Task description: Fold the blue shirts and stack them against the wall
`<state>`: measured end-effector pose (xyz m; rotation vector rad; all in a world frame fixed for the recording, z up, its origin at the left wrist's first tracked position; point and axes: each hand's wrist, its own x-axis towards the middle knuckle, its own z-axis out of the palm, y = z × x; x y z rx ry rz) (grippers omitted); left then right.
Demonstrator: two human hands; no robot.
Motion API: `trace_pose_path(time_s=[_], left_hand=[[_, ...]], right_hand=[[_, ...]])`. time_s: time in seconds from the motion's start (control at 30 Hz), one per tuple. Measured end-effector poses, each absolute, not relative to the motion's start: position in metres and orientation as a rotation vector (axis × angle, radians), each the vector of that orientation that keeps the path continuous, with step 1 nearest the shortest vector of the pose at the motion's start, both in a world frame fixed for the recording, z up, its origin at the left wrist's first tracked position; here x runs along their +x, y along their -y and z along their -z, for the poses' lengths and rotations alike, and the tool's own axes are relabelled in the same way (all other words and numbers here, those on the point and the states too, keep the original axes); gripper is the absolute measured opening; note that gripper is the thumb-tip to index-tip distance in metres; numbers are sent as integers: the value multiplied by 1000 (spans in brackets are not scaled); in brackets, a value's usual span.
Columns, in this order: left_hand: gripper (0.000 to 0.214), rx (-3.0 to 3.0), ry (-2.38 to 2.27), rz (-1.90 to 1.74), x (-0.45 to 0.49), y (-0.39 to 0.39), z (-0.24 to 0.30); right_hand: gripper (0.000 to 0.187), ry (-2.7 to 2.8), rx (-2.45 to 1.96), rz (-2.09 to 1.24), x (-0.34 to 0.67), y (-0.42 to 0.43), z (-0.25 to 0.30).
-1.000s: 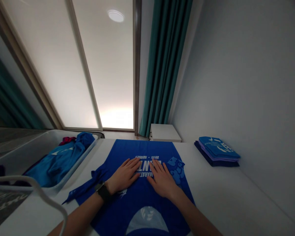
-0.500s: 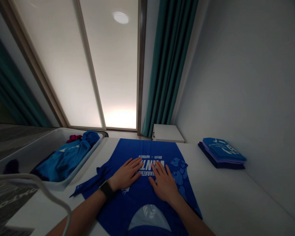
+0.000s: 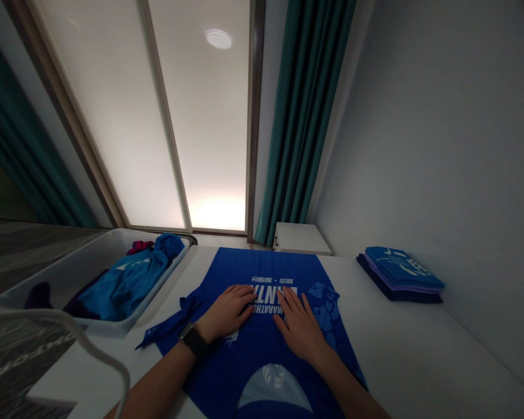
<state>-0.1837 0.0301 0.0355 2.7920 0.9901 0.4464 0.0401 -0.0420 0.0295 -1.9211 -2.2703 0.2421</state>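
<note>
A blue T-shirt (image 3: 262,343) with white lettering lies spread on the white table (image 3: 402,355), its neckline toward me. My left hand (image 3: 229,311), with a dark watch (image 3: 193,339) on the wrist, rests on the left part of the lettering, palm down and fingers stretched out. Flat on the right part of the print lies my right hand (image 3: 301,329), fingers slightly spread. Neither hand grips the cloth. The shirt's left sleeve (image 3: 168,323) is crumpled and juts outward. The near edge of the shirt runs out of view.
At the left stands a pale plastic bin (image 3: 91,247) with rumpled blue, purple and red clothes (image 3: 128,282). A stack of folded shirts (image 3: 399,273) sits at the right by the wall. A white cable (image 3: 100,355) crosses the lower left. Beyond the table is a white cabinet (image 3: 303,238).
The view has shifted slightly, so everything sits a little farther right. My left hand's fingers look a bit more bent; both hands still rest on the T-shirt.
</note>
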Motion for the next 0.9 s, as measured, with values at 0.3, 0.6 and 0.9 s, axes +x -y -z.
trace_pose_path(time_s=[0.3,0.6,0.9], left_hand=[[28,2707,-1048,-541,-225,-26,-62],[28,2302,-1376,-1060,-294,-12,-50],[29,1728,-1433,-1389,-300,-16,-54]], right_hand=[[60,2267,-1937,-302,46,39,-20],[56,2274,-1915,-213,52,35,-6],[38,2444,-1476,-442,7,36,-51]])
